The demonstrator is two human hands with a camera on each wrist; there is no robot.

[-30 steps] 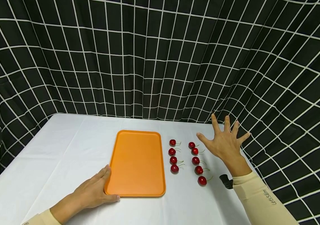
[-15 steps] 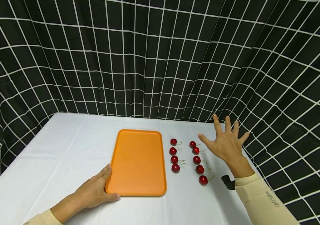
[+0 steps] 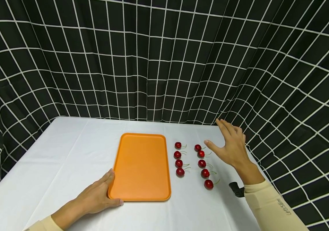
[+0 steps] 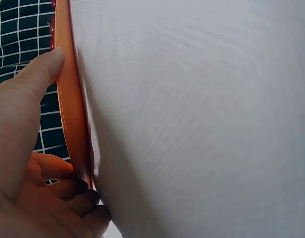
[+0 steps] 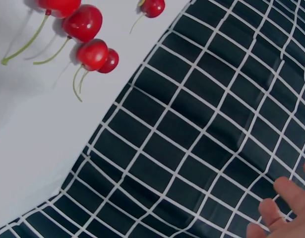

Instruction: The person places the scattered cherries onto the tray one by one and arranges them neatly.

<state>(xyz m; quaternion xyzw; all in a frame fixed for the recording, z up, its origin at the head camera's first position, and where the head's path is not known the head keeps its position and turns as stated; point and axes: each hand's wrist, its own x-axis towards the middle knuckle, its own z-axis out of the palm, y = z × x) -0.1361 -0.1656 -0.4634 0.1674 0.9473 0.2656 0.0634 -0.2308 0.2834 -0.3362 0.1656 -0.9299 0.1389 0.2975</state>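
An orange rectangular tray [image 3: 139,168] lies on the white-covered table, left of the cherries. My left hand [image 3: 93,195] holds its near left corner, fingers along the left side and thumb along the near side. Up close in the left wrist view, the thumb presses on the orange rim [image 4: 70,99] and the other fingers curl at the corner. Several red cherries with green stems stand in two columns, a left column [image 3: 178,163] and a right column [image 3: 205,173]. Beyond the right column, my right hand [image 3: 230,147] is raised with straight fingers, holding nothing.
Black curtains [image 3: 147,64] with a white grid surround the back and sides of the white tabletop [image 3: 60,160]. A black device [image 3: 236,190] sits at my right wrist. The right wrist view catches some cherries [image 5: 83,23] near the cloth's edge.
My right hand has turned sideways, and its widely spread fingers have drawn closer together. The left hand, tray and cherries stay in place.
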